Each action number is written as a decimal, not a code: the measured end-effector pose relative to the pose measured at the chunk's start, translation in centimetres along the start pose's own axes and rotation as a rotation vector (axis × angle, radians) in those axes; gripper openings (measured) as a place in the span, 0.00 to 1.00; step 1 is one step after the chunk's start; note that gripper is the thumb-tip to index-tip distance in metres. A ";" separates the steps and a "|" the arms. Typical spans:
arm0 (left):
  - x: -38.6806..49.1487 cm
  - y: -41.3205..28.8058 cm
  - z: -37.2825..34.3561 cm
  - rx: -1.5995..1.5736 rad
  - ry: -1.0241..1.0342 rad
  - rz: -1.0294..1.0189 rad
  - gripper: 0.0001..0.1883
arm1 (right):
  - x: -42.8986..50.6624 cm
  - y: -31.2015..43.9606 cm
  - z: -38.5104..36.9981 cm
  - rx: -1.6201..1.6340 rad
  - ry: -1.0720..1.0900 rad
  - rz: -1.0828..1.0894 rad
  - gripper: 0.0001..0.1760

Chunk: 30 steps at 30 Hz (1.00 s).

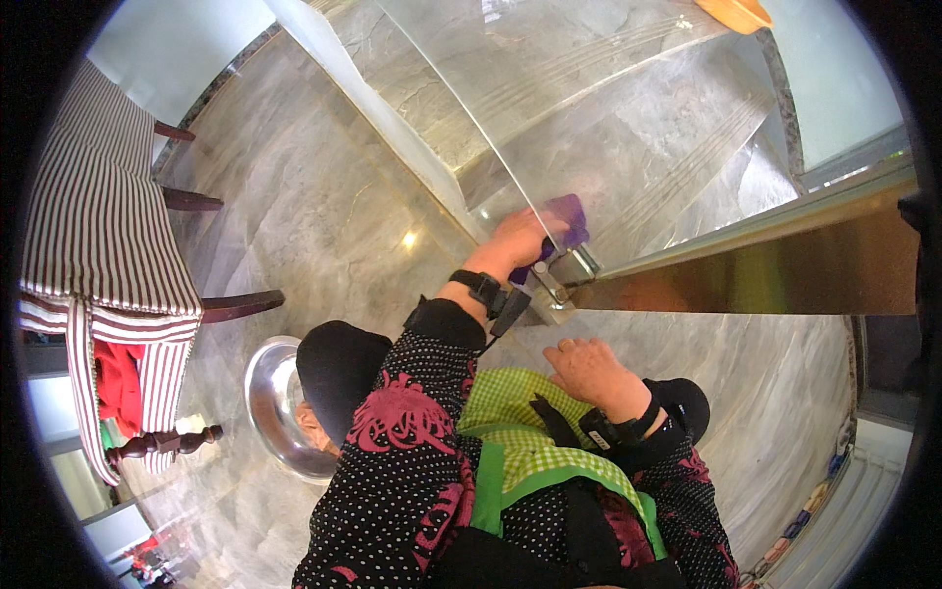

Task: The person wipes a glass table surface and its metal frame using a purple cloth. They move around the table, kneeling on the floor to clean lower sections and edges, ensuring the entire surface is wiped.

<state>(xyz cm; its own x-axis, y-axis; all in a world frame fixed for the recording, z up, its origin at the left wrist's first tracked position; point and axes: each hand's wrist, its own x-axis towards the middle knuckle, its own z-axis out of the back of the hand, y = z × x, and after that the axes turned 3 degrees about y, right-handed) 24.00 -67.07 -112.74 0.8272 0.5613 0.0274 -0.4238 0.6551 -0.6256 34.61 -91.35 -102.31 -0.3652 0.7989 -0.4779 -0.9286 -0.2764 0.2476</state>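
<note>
My left hand (511, 241) grips a purple cloth (568, 221) at the edge of a clear glass panel (589, 96). Part of the cloth shows through the glass; a smaller part hangs on the near side of the edge. Just below it is a metal clamp or hinge fitting (565, 274) at the panel's lower corner. My right hand (597, 375) is held over the green checked apron (515, 397), fingers curled, back of the hand up. The inside of that hand is hidden, and I see nothing in it.
A shiny metal bar (751, 283) runs rightward from the fitting. At left on the marbled floor (309, 184) stands a steel basin (266, 397), partly hidden by my knee, with something tan inside. Beyond it is a chair with a striped cover (103, 213). An orange container (736, 13) sits at upper right.
</note>
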 end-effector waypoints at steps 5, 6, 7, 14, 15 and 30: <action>-2.6 0.6 2.7 0.067 0.087 0.183 0.27 | -0.1 -0.2 0.0 -0.001 0.044 -0.026 0.19; -2.6 1.3 3.3 0.090 0.147 0.215 0.27 | -0.2 -0.2 -0.1 0.001 0.050 -0.028 0.19; -2.4 2.0 3.7 0.125 0.175 0.243 0.27 | -0.2 -0.2 -0.2 -0.006 0.044 -0.027 0.19; 2.3 1.8 0.9 0.178 -0.006 0.107 0.24 | 0.0 0.1 -1.1 -0.058 -0.001 -0.006 0.17; 2.8 1.4 0.4 0.183 0.080 0.142 0.24 | 0.1 0.1 -1.2 -0.066 -0.005 -0.007 0.17; -6.5 0.6 3.9 0.040 0.178 0.217 0.25 | 0.7 0.0 -0.4 -0.008 -0.032 -0.001 0.13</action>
<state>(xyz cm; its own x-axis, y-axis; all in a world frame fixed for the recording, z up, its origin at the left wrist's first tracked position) 16.91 -68.38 -110.31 0.7660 0.5952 -0.2429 -0.6090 0.5509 -0.5706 34.33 -91.04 -102.96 -0.3624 0.8159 -0.4506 -0.9294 -0.2802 0.2401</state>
